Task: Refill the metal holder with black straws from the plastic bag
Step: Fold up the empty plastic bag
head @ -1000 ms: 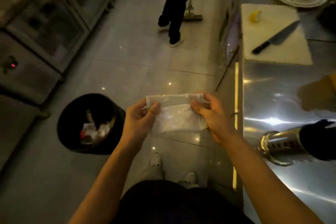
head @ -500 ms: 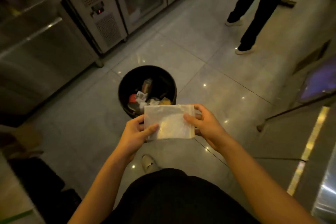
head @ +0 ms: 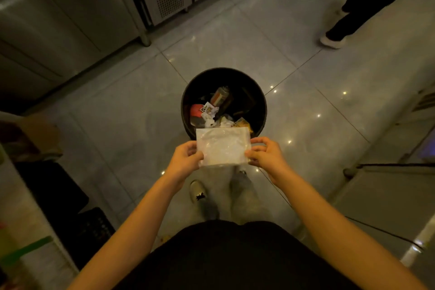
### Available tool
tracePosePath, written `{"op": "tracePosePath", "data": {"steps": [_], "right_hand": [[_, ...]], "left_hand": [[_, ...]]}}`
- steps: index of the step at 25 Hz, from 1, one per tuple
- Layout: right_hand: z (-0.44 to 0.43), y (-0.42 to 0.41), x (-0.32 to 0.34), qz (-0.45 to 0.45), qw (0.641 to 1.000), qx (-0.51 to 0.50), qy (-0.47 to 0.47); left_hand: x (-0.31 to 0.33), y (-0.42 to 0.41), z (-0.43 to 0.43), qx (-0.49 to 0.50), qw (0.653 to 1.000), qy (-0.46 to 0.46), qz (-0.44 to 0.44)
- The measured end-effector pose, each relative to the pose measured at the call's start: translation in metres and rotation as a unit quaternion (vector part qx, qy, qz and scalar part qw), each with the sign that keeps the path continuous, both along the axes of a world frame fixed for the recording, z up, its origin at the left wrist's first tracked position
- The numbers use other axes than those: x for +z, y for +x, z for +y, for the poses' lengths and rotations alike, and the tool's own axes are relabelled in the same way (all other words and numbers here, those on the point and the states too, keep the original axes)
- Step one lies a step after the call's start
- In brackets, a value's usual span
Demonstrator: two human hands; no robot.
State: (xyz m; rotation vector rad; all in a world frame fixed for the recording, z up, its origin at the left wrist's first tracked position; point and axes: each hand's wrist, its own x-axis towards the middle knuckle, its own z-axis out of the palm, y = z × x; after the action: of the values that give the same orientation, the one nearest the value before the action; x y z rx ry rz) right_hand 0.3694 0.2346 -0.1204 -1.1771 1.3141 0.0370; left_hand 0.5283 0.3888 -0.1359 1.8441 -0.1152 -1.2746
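1. Landmark: black round bin (head: 223, 99) standing on the tiled floor (head: 122, 110), part-filled with wrappers, crumpled paper and a can-like item.
2. The person is standing just short of the bin, facing it; own shoes are showing on the floor below the hands.
3. Plastic bag (head: 223, 146) is being held flat and folded, its far edge overlapping the bin's near rim in this view. Looking empty: no black straws showing through it.
4. Left hand (head: 186, 163) is pinching the bag's left edge, thumb on top, fingers under.
5. Right hand (head: 266, 155) is pinching the bag's right edge with thumb and forefinger; the other fingers are curled loosely.
6. Metal holder and counter are not appearing in this view, so the fill level cannot be checked from here.
7. Judgement on step: the filling seems to be finished, and the person is disposing of the spent bag, a tidy-up at the tail of the task.
8. Next move, as judged: carrying the bag forward until it is fully above the bin's opening, then letting go with both hands so it is dropping inside and not on the rim or floor.
9. Light film may be drifting on release; a low drop would be suiting it.
10. Another person's leg and shoe (head: 333, 41) are standing well beyond the bin, to its right. Steel cabinets (head: 70, 19) are running beyond it to the left.
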Motion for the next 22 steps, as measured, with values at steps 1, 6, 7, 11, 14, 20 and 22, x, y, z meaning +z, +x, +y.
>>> {"op": "tracePosePath", "data": {"steps": [1,6,7,11,14,20,22], "right_hand": [[-0.009,0.007,-0.011,0.014,1.0,0.006,-0.008],[-0.058,0.044,-0.079,0.088,0.991,0.081,-0.064],[-0.068,0.051,-0.094,0.106,0.986,0.101,-0.076],[-0.105,0.077,-0.154,0.157,0.967,0.168,-0.113],[-0.126,0.091,-0.187,0.187,0.953,0.213,-0.111],[-0.146,0.103,-0.24,0.222,0.934,0.269,-0.082],[-0.146,0.106,-0.249,0.224,0.93,0.284,-0.063]], "left_hand": [[-0.009,0.003,-0.01,0.003,1.0,0.013,-0.011],[-0.057,0.013,-0.073,0.025,0.989,0.115,-0.091],[-0.069,0.014,-0.085,0.028,0.987,0.131,-0.093],[-0.121,0.02,-0.127,-0.012,0.979,0.183,-0.087],[-0.155,0.029,-0.151,-0.025,0.975,0.215,-0.059],[-0.208,0.036,-0.171,-0.044,0.971,0.236,-0.016],[-0.223,0.035,-0.169,-0.05,0.97,0.239,-0.011]]}}
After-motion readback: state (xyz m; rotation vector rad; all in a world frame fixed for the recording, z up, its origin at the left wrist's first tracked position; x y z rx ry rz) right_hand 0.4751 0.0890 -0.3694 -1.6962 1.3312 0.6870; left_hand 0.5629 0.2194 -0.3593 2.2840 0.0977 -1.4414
